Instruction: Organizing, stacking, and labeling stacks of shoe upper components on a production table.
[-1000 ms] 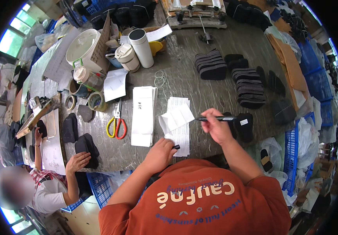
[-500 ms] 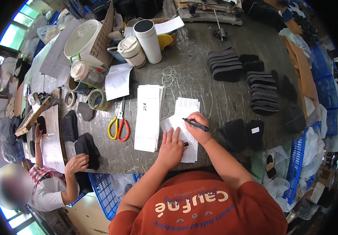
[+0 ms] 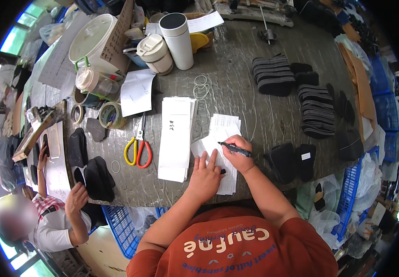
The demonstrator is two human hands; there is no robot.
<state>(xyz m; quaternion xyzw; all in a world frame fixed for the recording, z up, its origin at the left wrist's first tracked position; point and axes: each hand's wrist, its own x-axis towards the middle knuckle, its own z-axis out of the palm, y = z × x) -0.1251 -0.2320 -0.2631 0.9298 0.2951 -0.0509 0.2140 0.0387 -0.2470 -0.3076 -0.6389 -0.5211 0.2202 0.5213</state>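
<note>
My left hand [image 3: 206, 179] lies with its fingers spread on small white paper slips [image 3: 212, 147], pressing them against the table. A short black marker cap [image 3: 223, 171] pokes out at its thumb side; whether the thumb grips it is hidden. In my right hand [image 3: 240, 159] is a black marker pen [image 3: 234, 148], its tip over the slips. Under these lie printed sheets [image 3: 227, 185]. Left of my hands is a stack of long white paper strips [image 3: 174, 152] with handwriting on top. Scissors [image 3: 139, 145] with one yellow and one red handle lie beside the stack.
Black insole-like stacks [image 3: 317, 111] stand at the right, with dark pads [image 3: 280, 162] nearer. Tape rolls [image 3: 111, 115], a lidded cup [image 3: 155, 54], a white tumbler [image 3: 177, 41] and a bucket [image 3: 91, 39] occupy the back left. A co-worker's hand [image 3: 76, 198] is at the left edge.
The view has shifted slightly. My right hand and marker have moved a little over the slips; my left hand stays on them. The co-worker's near hand has drawn back from the black pads.
</note>
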